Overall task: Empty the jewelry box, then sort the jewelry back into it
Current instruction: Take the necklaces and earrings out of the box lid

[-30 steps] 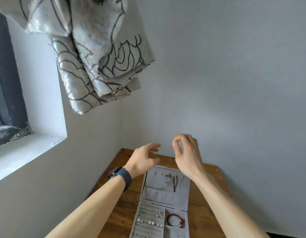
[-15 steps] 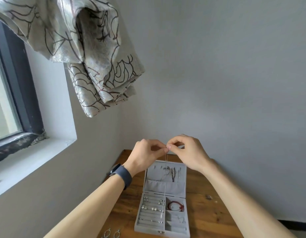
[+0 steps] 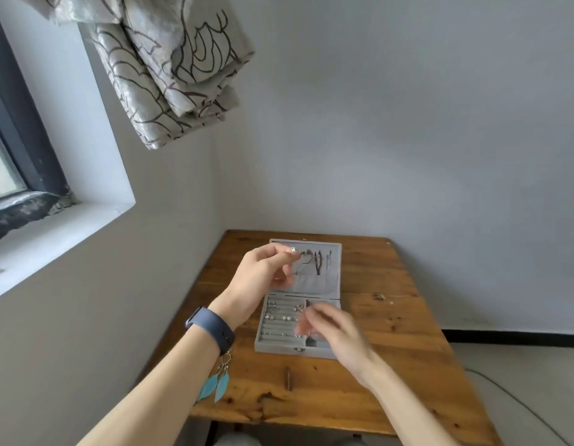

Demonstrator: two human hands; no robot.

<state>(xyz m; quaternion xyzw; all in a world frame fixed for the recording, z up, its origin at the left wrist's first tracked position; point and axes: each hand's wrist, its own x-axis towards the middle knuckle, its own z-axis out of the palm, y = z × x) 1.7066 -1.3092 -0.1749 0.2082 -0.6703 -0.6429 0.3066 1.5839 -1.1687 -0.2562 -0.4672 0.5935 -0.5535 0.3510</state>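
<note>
The jewelry box (image 3: 316, 284) at mid-frame looks mostly full, so emptying seems barely begun; the left hand (image 3: 263, 273) pinches a small shiny piece (image 3: 292, 249), and the blurred right hand (image 3: 332, 331) hovers loosely open.

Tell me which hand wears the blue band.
The left hand, pinching a silver piece: a dark blue wristband wraps its wrist. The right hand's wrist is bare.

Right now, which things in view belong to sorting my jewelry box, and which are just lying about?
Job: jewelry box, open; pearl studs in its slots; feather earrings on the table; small silver piece pinched in the left hand; right hand, blurred, over the box.
Lying about: curtain, window, wristband, floor cable.
</note>
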